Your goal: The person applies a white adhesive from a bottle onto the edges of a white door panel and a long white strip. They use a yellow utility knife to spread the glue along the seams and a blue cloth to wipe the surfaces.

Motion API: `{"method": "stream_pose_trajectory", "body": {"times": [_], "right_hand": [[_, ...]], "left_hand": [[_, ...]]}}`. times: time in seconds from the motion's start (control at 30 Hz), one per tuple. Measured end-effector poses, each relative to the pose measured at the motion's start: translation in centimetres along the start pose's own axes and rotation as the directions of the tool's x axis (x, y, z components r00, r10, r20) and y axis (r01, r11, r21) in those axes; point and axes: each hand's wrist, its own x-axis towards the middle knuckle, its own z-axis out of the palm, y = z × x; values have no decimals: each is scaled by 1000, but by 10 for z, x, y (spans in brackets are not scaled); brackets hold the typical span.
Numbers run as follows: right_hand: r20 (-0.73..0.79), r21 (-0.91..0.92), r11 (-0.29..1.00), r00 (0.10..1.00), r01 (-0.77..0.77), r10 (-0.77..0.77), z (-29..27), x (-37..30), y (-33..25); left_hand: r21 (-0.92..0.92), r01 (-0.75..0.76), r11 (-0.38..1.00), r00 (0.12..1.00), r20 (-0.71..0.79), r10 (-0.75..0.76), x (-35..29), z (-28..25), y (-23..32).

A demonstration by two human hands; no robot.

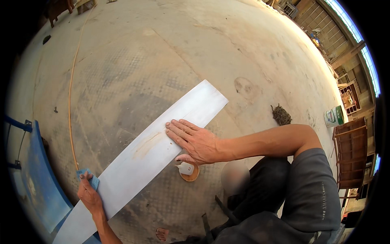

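Note:
A long white-painted board (154,150) lies slantwise over the concrete floor, with a bare tan patch near its middle. My right hand (193,140) rests flat on it, fingers spread, just right of that patch. My left hand (88,193) sits at the board's left edge lower down, gripping a small blue sanding pad (90,178). A small white bottle (186,168) lies on a round wooden disc (191,175) just under my right hand.
A blue plastic chair (38,183) stands at the lower left. A thin cane strip (71,89) runs along the floor. A dark fibre clump (281,115), a white-and-green can (334,116) and wooden furniture frames (349,150) are at the right.

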Motion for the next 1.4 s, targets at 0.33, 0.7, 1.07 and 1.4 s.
{"method": "stream_pose_trajectory", "body": {"times": [0.33, 0.7, 1.07, 1.4], "right_hand": [[7, -20, 997, 997, -74, 74, -9, -23, 6], [28, 147, 914, 922, 378, -385, -19, -26, -9], [572, 147, 929, 737, 341, -360, 155, -64, -38], [495, 147, 899, 756, 412, -428, 185, -67, -44]], "left_hand": [[18, -18, 1000, 1000, 5, 18, -1, -2, -7], [25, -24, 999, 1000, 5, 24, -4, -5, -9], [61, -47, 997, 999, -2, 48, 3, 2, -5], [6, 24, 1000, 1000, -1, -24, 0, 4, -3]]}}
